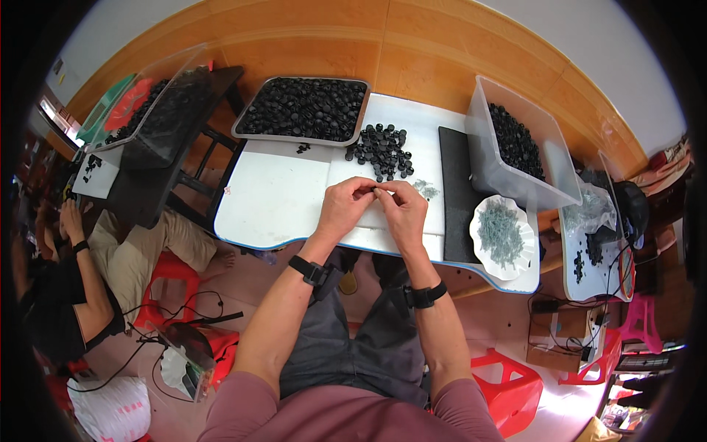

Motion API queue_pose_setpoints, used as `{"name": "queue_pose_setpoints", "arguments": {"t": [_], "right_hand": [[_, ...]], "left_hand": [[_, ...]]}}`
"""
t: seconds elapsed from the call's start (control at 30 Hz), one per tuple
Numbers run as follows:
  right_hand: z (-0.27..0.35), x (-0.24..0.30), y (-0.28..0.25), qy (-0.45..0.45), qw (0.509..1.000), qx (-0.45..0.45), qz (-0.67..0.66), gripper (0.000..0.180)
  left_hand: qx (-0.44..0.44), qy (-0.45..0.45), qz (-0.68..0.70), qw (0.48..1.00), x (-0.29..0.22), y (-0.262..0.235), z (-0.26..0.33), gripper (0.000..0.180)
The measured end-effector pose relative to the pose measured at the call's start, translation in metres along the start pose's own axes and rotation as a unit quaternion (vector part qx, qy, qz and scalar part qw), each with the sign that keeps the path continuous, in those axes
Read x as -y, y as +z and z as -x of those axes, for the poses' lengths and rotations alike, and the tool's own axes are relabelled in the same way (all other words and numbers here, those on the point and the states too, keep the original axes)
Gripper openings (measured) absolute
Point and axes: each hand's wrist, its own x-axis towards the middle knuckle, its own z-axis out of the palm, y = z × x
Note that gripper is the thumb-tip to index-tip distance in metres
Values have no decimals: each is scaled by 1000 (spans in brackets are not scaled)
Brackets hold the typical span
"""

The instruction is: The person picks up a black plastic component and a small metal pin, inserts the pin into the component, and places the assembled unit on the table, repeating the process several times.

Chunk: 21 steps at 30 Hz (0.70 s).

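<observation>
My left hand [343,208] and my right hand [405,209] meet above the near part of the white table [280,191]. The fingertips of both are pinched together at one spot. A small dark bit seems to sit between them, but the fingers cover most of it. Just beyond my hands lies a loose heap of small round black caps [383,151]. Beside my right hand is a little scatter of thin, clear-greenish slivers [426,189]. More such slivers [501,230] fill a white scalloped dish [526,262] on the table's right side.
A metal tray [294,139] heaped with black caps stands at the back left. On the right, a clear plastic bin [515,181] of black pieces stands beside a black mat [456,193]. Another person [81,287] sits at a dark table [158,184] on the left. Red stools [508,390] stand around.
</observation>
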Motion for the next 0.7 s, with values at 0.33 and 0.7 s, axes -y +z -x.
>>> {"name": "queue_pose_setpoints", "arguments": {"t": [0.33,0.7], "right_hand": [[2,5,1,-70,996,-39,48,14],[4,9,2,-139,983,-15,122,14]], "left_hand": [[1,-25,-7,1000,-2,-1,0,22],[3,-43,27,999,5,-2,-1,21]]}}
